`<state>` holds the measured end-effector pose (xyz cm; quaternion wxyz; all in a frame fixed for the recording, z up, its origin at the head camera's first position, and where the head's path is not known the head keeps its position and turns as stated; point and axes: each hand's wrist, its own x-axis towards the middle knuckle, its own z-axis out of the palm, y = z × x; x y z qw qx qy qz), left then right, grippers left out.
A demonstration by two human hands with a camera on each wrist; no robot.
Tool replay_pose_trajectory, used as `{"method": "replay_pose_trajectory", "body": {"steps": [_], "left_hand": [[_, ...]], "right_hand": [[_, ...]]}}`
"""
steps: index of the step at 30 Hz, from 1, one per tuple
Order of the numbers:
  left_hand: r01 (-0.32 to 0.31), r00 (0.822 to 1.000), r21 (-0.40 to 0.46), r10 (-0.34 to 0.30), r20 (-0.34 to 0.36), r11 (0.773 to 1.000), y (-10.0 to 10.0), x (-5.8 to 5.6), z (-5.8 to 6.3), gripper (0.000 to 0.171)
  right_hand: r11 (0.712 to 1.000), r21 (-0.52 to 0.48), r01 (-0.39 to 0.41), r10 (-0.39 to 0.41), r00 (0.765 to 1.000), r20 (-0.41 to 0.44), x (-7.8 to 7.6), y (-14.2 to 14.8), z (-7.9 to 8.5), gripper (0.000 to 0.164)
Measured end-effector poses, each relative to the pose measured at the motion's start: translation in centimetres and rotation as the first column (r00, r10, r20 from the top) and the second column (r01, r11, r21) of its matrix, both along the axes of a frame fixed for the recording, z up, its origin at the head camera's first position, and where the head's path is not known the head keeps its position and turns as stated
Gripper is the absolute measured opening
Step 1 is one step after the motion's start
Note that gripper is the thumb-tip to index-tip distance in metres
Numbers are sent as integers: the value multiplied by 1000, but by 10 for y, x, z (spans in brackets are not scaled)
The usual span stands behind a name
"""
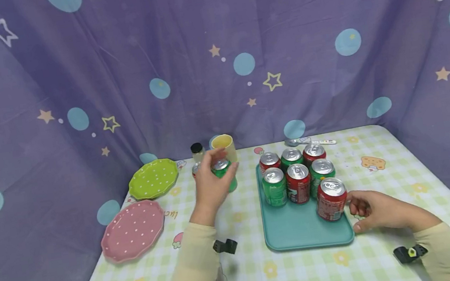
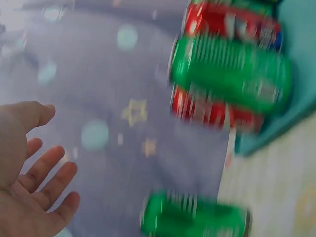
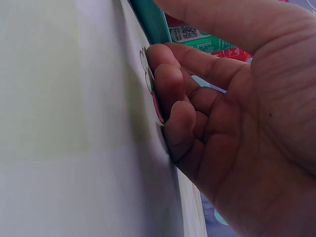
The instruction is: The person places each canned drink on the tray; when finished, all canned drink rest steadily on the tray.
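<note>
My left hand [image 1: 210,183] hovers beside a green soda can [image 1: 233,185] on the tablecloth, fingers spread. In the left wrist view, that can [image 2: 195,217] is apart from the hand. Part of a red can [image 1: 195,168] peeks out behind the hand. A teal tray [image 1: 298,233] carries several upright red and green cans in rows, with one red can [image 1: 331,203] at the front right. My right hand [image 1: 379,209] rests at the tray's right edge with loosely bent fingers, holding nothing. Its fingertips [image 3: 170,81] are close to the tablecloth.
Behind the green can are a yellow cup [image 1: 227,146] and a black-capped jar [image 1: 197,151]. At the left lie a green plate [image 1: 153,179] and a pink plate [image 1: 134,230], both dotted. A spoon [image 1: 311,141] lies at the back. Purple curtains [image 1: 177,46] border the table.
</note>
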<state>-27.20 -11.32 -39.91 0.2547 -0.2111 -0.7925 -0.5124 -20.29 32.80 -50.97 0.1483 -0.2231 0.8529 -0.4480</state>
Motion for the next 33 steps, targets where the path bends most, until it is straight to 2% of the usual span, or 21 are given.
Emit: {"method": "replay_pose_trajectory", "body": {"steps": [3,6,11,14,17,21,25,33], "left_hand": [[-87,996,36,86,29,996,-30,-16,-9,48],[-149,986,71,143,82,986,-55,-31,-24,51],[-159,970,108,135,202,981,-78,-47,-50,63],[-137,951,95,105,291,986,-83,-52,-65,74],[-114,924,85,74,376,990,-85,-57,-78,83],[-109,896,99,54,441,989,-85,-62,-93,85],[-125,890,111,62,452,986,-84,-65,-101,82],[-171,886,106,106,451,980,-84,-65,-107,74]], "right_hand": [[1000,1,-2,2,1000,7,0,0,-1,54],[1000,6,1,-1,1000,12,0,1,-2,54],[1000,24,8,-8,1000,7,-1,2,-2,54],[1000,26,6,-6,1000,0,-1,3,-2,54],[1000,21,2,-2,1000,-6,-1,3,-2,54],[1000,19,-3,3,1000,-18,-2,3,-2,54],[1000,19,-3,4,1000,-21,-2,3,-2,54],[1000,-8,-2,2,1000,-4,-1,2,-1,54]]}}
